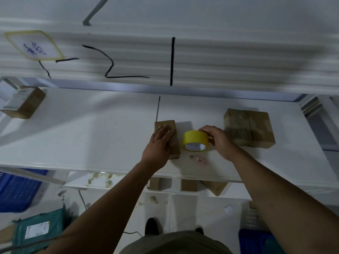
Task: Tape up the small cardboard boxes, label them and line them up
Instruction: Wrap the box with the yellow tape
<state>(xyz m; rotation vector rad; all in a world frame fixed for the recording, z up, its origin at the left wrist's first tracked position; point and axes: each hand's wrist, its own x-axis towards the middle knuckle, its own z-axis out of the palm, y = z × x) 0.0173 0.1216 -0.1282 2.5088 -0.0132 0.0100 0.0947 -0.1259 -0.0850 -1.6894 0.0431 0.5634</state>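
The left hand (160,143) lies flat on the box (175,143), the right hand (219,142) grips the tape roll (194,139); a sliding box could mean crooked tape.

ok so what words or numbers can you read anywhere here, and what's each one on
"2" and "1": big black marker strokes on the upper shelf edge, probably, with a dash before them.
Blue handwriting on the yellow-edged tag: too blurred to read.
White label on the green parcel: too small to read.
Print inside the yellow tape roll: too blurred to read.
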